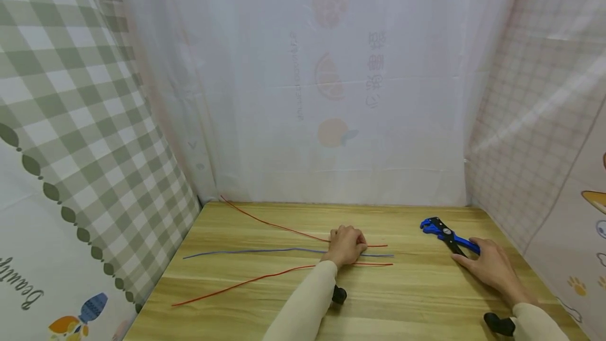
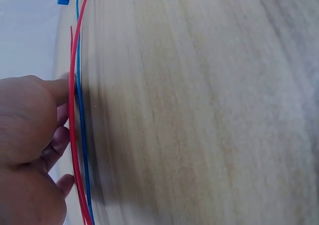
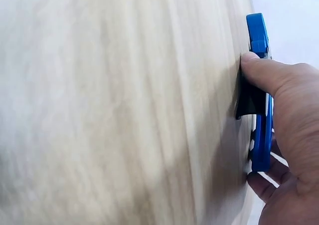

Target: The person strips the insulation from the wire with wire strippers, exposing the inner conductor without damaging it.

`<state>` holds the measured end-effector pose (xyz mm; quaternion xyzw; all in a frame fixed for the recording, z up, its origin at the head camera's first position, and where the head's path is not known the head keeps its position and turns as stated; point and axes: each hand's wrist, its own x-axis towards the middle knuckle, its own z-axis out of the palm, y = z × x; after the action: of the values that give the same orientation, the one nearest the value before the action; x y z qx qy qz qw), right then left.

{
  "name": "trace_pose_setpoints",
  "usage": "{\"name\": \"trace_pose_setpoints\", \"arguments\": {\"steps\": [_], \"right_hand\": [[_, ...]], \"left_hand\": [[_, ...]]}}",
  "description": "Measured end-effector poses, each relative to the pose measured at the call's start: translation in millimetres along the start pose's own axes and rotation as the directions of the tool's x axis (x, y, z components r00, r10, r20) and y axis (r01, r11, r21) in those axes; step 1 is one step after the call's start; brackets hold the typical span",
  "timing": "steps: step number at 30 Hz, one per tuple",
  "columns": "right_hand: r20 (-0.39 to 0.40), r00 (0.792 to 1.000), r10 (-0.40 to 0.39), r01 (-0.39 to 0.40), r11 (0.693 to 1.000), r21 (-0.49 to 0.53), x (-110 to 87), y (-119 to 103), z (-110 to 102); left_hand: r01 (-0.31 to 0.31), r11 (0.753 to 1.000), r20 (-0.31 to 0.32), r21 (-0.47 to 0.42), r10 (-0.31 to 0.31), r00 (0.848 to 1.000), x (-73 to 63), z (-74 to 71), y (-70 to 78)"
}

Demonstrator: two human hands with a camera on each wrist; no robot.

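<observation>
Three thin wires lie roughly side by side on the wooden table: a far red wire [image 1: 258, 219], a blue wire [image 1: 293, 249] and a near red wire [image 1: 258, 278]. My left hand [image 1: 345, 246] is over their right part, fingers curled down at the far red wire, pinching it; the fingertips are partly hidden. In the left wrist view, the near red wire [image 2: 72, 115] passes in front of that hand. At the right, my right hand [image 1: 492, 267] grips the handles of a blue and black wire stripper [image 1: 446, 231], which lies with its head pointing away to the left.
A wood-grain table [image 1: 402, 304] carries everything. Behind it hangs a pale curtain [image 1: 402, 120], with a green checked cloth [image 1: 94, 93] on the left and a printed sheet [image 1: 535, 120] on the right. Black wrist mounts [image 1: 339, 294] sit under the forearms.
</observation>
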<state>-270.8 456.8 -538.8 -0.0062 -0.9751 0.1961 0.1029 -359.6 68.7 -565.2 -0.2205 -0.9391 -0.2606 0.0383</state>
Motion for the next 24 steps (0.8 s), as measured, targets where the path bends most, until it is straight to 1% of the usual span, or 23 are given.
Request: {"name": "trace_pose_setpoints", "arguments": {"steps": [3,6,11,13,17,19,24], "right_hand": [[0.007,1.0,0.009,-0.009,1.0,-0.001,1.4,0,1],[0.026,0.999,0.02,-0.02,1.0,0.002,3.4,-1,1],[0.076,0.997,0.028,-0.028,1.0,0.002,6.3,-3,0],[0.085,0.996,0.025,-0.025,1.0,-0.005,7.0,-4,-1],[0.087,0.996,0.013,-0.011,1.0,-0.025,8.9,-6,-3],[0.099,0.995,0.015,-0.012,1.0,-0.029,10.4,-7,-4],[0.163,0.985,0.05,-0.047,0.999,-0.021,15.3,-10,-4]], "left_hand": [[0.026,0.999,0.022,0.022,-0.027,0.999,1.0,1.7,1.3],[0.037,0.997,0.032,0.063,-0.039,0.999,0.9,1.1,4.6],[0.036,0.993,0.062,0.111,-0.043,0.997,-2.1,-3.5,11.4],[0.028,0.991,0.062,0.131,-0.036,0.997,-4.3,-6.6,13.7],[0.02,0.994,0.058,0.107,-0.027,0.998,-6.8,-9.0,15.1],[0.016,0.997,0.054,0.074,-0.02,0.998,-7.2,-9.8,14.0],[0.002,1.0,0.029,0.008,-0.002,1.0,-8.0,-14.8,11.5]]}}
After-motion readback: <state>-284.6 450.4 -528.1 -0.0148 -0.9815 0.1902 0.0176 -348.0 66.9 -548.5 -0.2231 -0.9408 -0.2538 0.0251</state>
